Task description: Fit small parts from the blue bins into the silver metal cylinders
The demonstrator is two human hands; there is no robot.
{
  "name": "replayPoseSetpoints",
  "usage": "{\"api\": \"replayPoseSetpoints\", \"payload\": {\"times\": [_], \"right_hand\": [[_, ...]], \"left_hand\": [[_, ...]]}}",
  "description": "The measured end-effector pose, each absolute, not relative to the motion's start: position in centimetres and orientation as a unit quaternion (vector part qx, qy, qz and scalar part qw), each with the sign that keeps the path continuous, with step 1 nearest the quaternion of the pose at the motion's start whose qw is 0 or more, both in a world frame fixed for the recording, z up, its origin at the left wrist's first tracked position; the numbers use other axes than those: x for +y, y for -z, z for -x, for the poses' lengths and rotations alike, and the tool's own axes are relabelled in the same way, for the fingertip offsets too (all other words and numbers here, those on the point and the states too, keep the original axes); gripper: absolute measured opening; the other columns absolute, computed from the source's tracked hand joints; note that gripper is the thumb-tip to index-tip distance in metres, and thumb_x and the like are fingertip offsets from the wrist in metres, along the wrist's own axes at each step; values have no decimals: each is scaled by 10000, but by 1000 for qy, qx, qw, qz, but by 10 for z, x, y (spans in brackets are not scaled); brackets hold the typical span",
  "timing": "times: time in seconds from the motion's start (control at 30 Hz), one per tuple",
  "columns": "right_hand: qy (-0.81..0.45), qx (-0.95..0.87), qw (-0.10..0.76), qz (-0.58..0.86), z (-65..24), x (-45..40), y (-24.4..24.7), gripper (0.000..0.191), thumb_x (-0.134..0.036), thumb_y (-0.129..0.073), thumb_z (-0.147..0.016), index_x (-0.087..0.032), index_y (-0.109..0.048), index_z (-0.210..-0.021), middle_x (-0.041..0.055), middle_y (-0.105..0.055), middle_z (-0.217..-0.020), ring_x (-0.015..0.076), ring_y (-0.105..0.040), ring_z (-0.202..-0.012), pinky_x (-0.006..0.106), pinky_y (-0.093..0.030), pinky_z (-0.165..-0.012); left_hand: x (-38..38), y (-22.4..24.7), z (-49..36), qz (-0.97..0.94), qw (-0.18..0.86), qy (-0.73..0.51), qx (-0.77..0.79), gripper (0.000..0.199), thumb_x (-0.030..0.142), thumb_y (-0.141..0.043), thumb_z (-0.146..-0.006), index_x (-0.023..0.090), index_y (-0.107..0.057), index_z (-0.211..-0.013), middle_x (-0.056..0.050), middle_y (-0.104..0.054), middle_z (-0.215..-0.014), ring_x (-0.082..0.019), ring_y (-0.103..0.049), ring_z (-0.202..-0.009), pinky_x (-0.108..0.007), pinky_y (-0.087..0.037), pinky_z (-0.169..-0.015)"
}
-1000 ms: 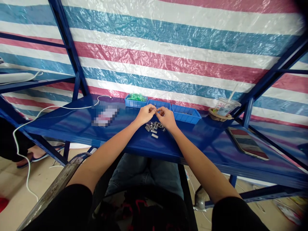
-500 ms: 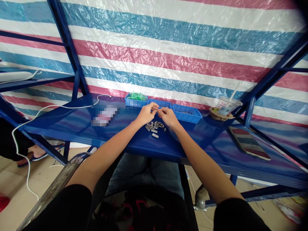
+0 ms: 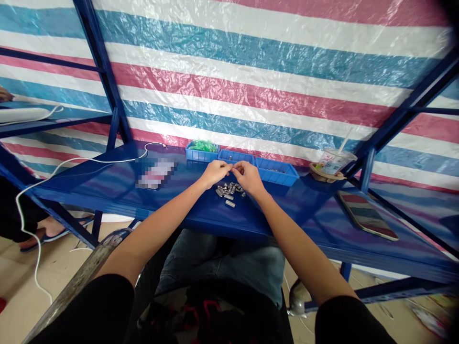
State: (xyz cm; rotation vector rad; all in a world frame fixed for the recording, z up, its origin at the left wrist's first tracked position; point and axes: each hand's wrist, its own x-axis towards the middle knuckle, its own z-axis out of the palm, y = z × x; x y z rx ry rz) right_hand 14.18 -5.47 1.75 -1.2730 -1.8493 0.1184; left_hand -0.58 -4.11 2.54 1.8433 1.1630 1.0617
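Observation:
My left hand point(image 3: 216, 173) and my right hand point(image 3: 247, 176) meet fingertip to fingertip above the blue table point(image 3: 172, 196). Both are closed in a pinch; whatever lies between the fingers is too small and hidden to name. Just below them is a loose pile of small silvery metal cylinders point(image 3: 229, 189). One longer metal cylinder point(image 3: 230, 203) lies apart, nearer the table's front edge. Behind my hands stands a blue bin point(image 3: 234, 156) with a small piece inside, partly covered by my fingers.
A blue bin of green plastic pieces point(image 3: 202, 152) is at the back left, another bin with small parts point(image 3: 276, 172) at the back right. Further right are a drink cup point(image 3: 332, 162) and a tablet point(image 3: 366, 215). A white cable point(image 3: 89, 159) crosses the left side, near a blurred-out object point(image 3: 156, 173).
My hands have shifted slightly, with the right hand's fingers bent more upward at the meeting point. The pile on the table looks much the same. The view has tilted a little.

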Motion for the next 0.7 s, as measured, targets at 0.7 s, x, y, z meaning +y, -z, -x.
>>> {"api": "replayPoseSetpoints", "payload": {"times": [0.7], "right_hand": [[-229, -681, 501, 483, -142, -52, -22, 146, -311, -560, -717, -167, -562, -743, 27, -611, -704, 142, -541, -646, 299, -430, -652]], "left_hand": [[-40, -25, 7, -701, 387, -424, 424, 368, 453, -492, -839, 124, -648, -789, -55, -641, -720, -119, -558, -633, -243, -427, -611]]}}
